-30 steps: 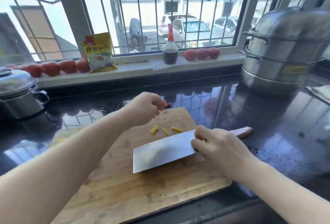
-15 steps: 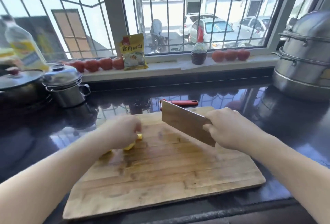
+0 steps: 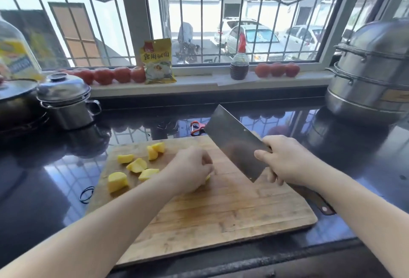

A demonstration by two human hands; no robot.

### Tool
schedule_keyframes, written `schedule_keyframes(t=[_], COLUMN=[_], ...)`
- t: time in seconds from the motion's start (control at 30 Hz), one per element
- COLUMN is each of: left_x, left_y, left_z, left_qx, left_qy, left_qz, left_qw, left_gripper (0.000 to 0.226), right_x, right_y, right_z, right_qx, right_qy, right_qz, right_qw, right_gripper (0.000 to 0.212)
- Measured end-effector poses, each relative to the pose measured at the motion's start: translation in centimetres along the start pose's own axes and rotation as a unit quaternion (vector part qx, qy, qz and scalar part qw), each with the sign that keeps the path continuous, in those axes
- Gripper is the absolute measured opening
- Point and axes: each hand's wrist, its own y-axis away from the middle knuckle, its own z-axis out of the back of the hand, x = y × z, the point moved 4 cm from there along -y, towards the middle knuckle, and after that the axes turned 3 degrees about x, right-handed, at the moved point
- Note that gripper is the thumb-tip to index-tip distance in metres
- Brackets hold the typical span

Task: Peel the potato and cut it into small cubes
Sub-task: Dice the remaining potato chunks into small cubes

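While the right hand [image 3: 287,160] grips the raised cleaver [image 3: 234,142], left hand [image 3: 190,169] fingers curl over a potato piece [image 3: 207,177] mid-frame on the cutting board [image 3: 221,211].

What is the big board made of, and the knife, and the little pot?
Board: looks like wood or bamboo, matte tan strips with grain and cut marks. Knife: grey metal blade, dull sheen, probably steel; handle seems dark wood with a rivet. Pot: shiny metal, mirror reflections, likely stainless steel.

Person: two forearms and hands, seen from above

Left hand [image 3: 192,168] and right hand [image 3: 287,159] bare, ungloved; both forearms uncovered to the frame edge; fingernails short where visible.
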Motion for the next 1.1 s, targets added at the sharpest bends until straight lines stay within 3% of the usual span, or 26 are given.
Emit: schedule_keyframes(t=[0.1,0.17,0.3,0.43,0.6,0.73,0.83,0.9,1.0,1.1], left_x=[1.9,3.7,3.7,2.6,1.6,0.4,0.9,1.8,1.7,0.7], left_y=[0.6,1.3,3.1,2.9,1.8,2.5,3.1,3.2,3.7,3.5], left_z=[0.9,1.7,0.3,-0.6,-0.6,-1.4,-0.7,-0.1,-0.3,-1.2], left_qx=[-0.054,-0.100,-0.082,-0.121,-0.068,-0.032,-0.055,-0.027,0.070,0.025], left_qy=[0.116,0.057,-0.058,-0.103,-0.133,-0.117,-0.102,-0.047,-0.030,-0.069], left_qz=[0.023,-0.014,-0.138,-0.160,-0.108,-0.065,-0.063,-0.067,-0.103,-0.123], left_qw=[0.991,0.993,0.985,0.974,0.983,0.990,0.991,0.996,0.992,0.990], left_gripper=[0.017,0.018,0.010,0.024,0.018,0.028,0.022,0.014,0.038,0.027], right_x=[0.7,1.1,2.2,3.1,2.5,1.8,1.3,1.1,1.2,1.3], right_y=[1.3,1.8,1.6,1.2,1.0,1.2,1.4,1.4,1.6,1.7], right_z=[-0.2,-0.3,-1.1,-1.2,-0.5,-0.3,-0.8,-0.9,-0.9,-0.8], right_qx=[0.031,0.037,0.043,0.007,-0.015,-0.012,0.004,0.010,0.012,0.011], right_qy=[-0.032,-0.035,0.002,0.037,0.011,0.004,0.007,0.009,0.010,0.008], right_qz=[-0.011,-0.012,0.012,0.050,0.052,0.044,0.034,0.032,0.034,0.035], right_qw=[0.999,0.999,0.999,0.998,0.998,0.999,0.999,0.999,0.999,0.999], right_gripper=[0.022,0.024,0.023,0.029,0.028,0.029,0.029,0.028,0.026,0.025])
